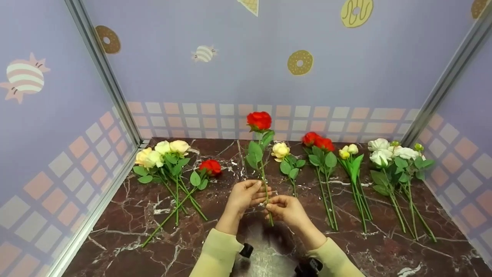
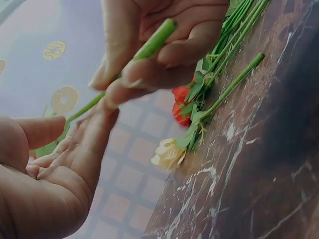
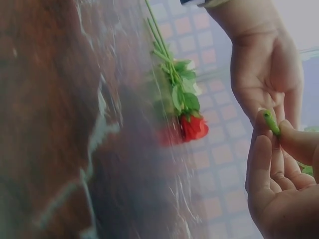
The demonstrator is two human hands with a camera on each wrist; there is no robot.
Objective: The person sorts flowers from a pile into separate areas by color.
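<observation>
A red rose (image 1: 259,121) with a long green stem and leaves stands upright above the middle of the tabletop. My right hand (image 1: 286,210) pinches the stem near its lower end between thumb and fingertips. The cut stem end (image 2: 162,37) juts past those fingers in the left wrist view. My left hand (image 1: 244,197) is just higher on the stem, its fingers fairly straight and the stem passing between thumb and fingers; whether the thumb presses it is unclear. In the right wrist view the left hand (image 3: 266,74) is behind the right hand (image 3: 284,199).
On the dark marbled table (image 1: 127,231) lie cream roses (image 1: 163,150) and one red rose (image 1: 210,167) at left. Toward the right are a cream rose (image 1: 281,150), two red roses (image 1: 318,141), yellowish tulips (image 1: 349,151) and white flowers (image 1: 396,152). Patterned walls (image 1: 246,77) enclose the table.
</observation>
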